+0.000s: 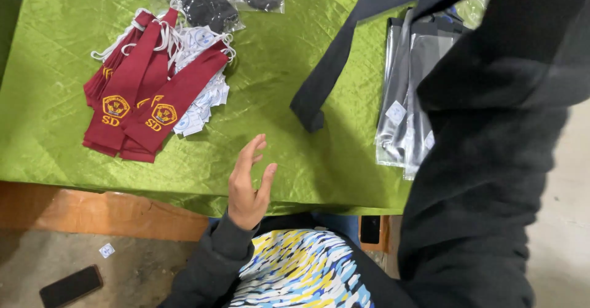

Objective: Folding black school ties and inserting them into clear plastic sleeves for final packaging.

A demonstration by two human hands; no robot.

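One hand visible: left hand (248, 182) raised edge-on over the table (49, 130) near edge, fingers spread apart, holding nothing. Right hand out of view behind dark sleeve. Dark tie (332, 74) lies loose just beyond, likely within reach. Maroon ties (141, 93) stacked left, bagged ties (402, 99) piled right, apparently sorted.

The left hand (249, 182) is raised edge-on, fingers together and pointing toward one o'clock, palm empty (thumb slightly apart); its dark-sleeved forearm enters from six o'clock.
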